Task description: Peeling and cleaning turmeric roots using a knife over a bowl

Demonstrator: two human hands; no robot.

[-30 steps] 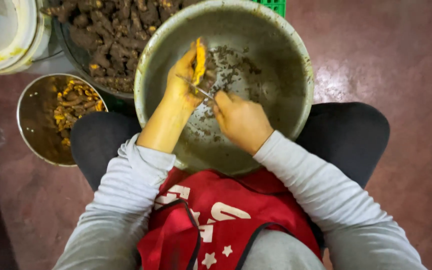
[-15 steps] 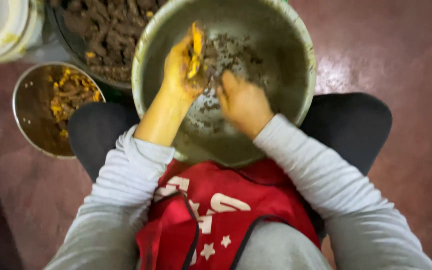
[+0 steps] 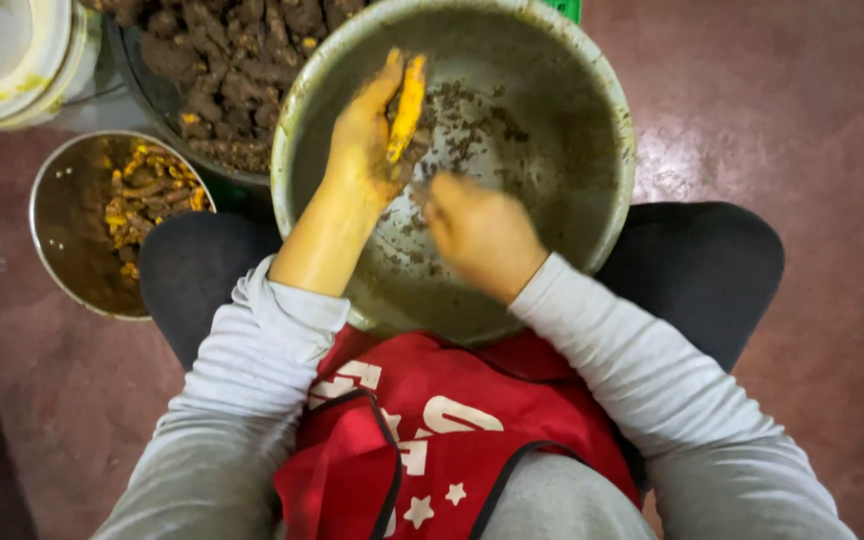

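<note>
My left hand [image 3: 362, 140], stained yellow, holds a peeled orange-yellow root [image 3: 407, 95] upright over a large dented metal bowl [image 3: 562, 180] that rests on my lap. My right hand [image 3: 482, 235] is curled into a blurred fist just below and right of the root, a short gap away from it. The thin metal blade it held a second ago is hidden inside the fist now. Brown peel scraps [image 3: 472, 125] lie scattered on the bowl's bottom.
A smaller metal bowl [image 3: 67, 240] with yellow peeled roots [image 3: 147, 195] stands on the reddish floor at my left. Behind it are a basin of brown unpeeled roots [image 3: 222, 60] and a white bucket [image 3: 12, 60]. A red apron [image 3: 422, 430] covers my front.
My right hand has drawn back down and away from the root, and the blade between the hands is no longer visible. My left hand still holds the root up.
</note>
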